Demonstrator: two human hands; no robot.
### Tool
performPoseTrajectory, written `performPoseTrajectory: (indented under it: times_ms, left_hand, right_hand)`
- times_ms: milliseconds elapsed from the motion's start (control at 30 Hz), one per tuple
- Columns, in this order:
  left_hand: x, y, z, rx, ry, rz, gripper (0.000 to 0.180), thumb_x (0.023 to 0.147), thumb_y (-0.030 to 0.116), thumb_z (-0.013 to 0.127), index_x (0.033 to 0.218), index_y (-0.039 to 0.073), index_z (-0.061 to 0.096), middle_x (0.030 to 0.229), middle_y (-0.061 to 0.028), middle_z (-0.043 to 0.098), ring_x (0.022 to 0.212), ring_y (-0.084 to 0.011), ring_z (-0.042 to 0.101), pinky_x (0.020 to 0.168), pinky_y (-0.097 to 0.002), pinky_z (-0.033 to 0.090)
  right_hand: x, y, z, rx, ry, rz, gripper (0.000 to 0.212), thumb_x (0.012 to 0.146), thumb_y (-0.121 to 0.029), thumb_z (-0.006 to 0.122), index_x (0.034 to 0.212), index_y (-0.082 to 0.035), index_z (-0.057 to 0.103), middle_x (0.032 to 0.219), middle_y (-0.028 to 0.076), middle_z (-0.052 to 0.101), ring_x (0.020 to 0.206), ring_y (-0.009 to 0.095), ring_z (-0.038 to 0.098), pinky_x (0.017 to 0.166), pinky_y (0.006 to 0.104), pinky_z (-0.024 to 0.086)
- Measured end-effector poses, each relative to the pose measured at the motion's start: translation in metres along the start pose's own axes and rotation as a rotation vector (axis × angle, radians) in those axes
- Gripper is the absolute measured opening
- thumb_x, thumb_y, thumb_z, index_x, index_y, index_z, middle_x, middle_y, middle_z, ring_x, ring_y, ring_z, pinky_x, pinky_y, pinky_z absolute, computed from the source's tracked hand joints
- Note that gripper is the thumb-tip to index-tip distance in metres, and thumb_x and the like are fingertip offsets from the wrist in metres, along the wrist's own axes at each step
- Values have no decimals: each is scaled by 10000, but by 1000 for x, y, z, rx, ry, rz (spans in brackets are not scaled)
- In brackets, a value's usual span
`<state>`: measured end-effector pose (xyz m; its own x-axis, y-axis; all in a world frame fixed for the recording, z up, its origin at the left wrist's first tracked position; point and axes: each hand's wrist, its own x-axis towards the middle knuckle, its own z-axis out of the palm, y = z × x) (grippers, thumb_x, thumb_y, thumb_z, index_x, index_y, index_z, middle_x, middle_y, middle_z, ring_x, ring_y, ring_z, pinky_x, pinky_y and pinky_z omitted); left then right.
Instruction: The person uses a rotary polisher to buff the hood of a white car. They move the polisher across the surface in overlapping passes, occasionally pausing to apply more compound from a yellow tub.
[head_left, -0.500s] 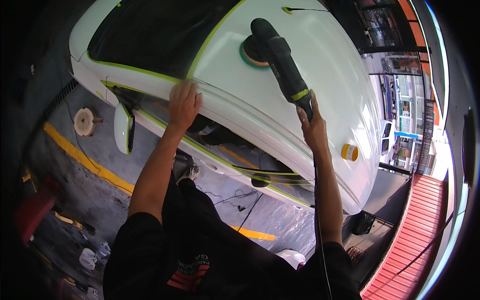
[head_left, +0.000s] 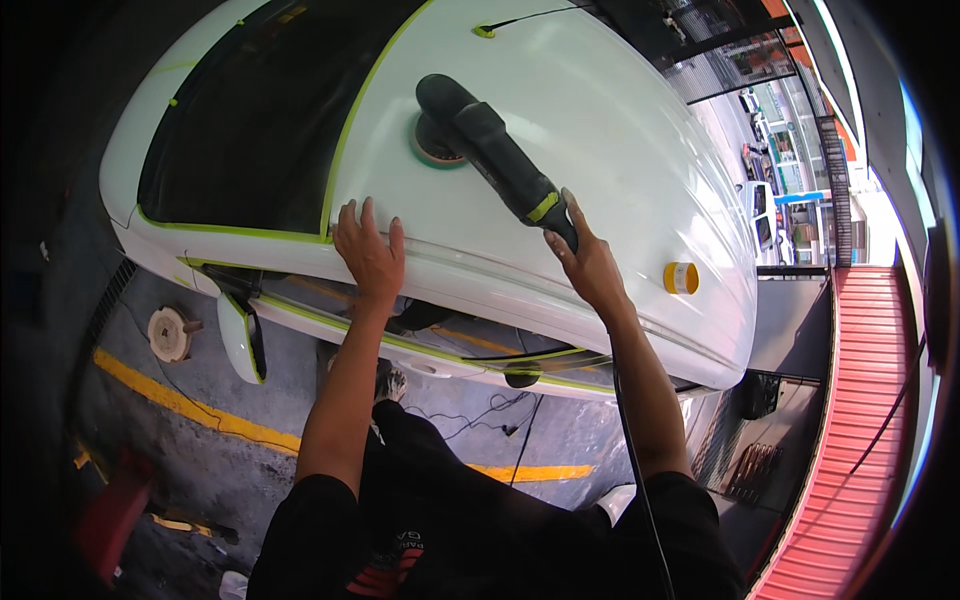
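My right hand [head_left: 588,262] grips the rear handle of a black power polisher [head_left: 492,148] with a green band. Its round pad [head_left: 436,142] sits on the white car roof [head_left: 570,130], a little in from the windshield. My left hand [head_left: 370,256] is open with its fingers spread at the roof's near edge, beside the corner of the windshield [head_left: 260,120]. Whether its fingertips press on the paint, I cannot tell. Yellow-green masking tape [head_left: 352,120] lines the glass. A yellow tub [head_left: 681,278] stands on the roof, right of my right hand.
The polisher's black cord [head_left: 628,430] runs down along my right arm. The car's side mirror [head_left: 240,338] sticks out at the left. A round wooden-looking stool [head_left: 170,334] and loose cables [head_left: 490,415] are on the floor. A taped antenna [head_left: 484,31] rises from the far roof.
The view has shifted over the car. My left hand has moved from the taped windshield corner rightward onto the roof edge, its fingers now spread. My right hand still holds the polisher, now more tilted left.
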<state>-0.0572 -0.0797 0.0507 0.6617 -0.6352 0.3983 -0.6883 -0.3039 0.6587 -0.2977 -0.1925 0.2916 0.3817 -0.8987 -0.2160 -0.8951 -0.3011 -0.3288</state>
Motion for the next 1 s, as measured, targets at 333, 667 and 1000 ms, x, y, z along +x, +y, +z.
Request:
performPoseTrajectory:
  times_ms: [333, 667, 1000]
  left_hand:
    - [4, 25, 18, 76, -21, -109, 654, 1048, 440, 622, 1532, 21, 490, 1560, -258, 470, 1505, -441, 406, 1258, -650, 247]
    - [5, 24, 17, 31, -11, -113, 643, 1038, 455, 602, 1506, 24, 509, 1548, -253, 479, 1486, -444, 428, 1248, -655, 250]
    - [7, 24, 15, 20, 10, -118, 626, 1029, 419, 609, 1501, 18, 517, 1525, -250, 510, 1475, -445, 442, 1256, -664, 240]
  right_hand:
    - [119, -8, -30, 43, 105, 82, 760, 1085, -477, 608, 1701, -137, 318, 894, 234, 747, 765, 385, 747, 701, 468, 588]
    - [196, 7, -57, 150, 182, 256, 782, 1088, -501, 589, 1710, -134, 290, 736, 73, 624, 530, 165, 583, 428, 347, 499]
    - [159, 7, -36, 160, 212, 268, 803, 1088, -538, 584, 1713, -137, 278, 683, 74, 588, 500, 165, 558, 425, 344, 486]
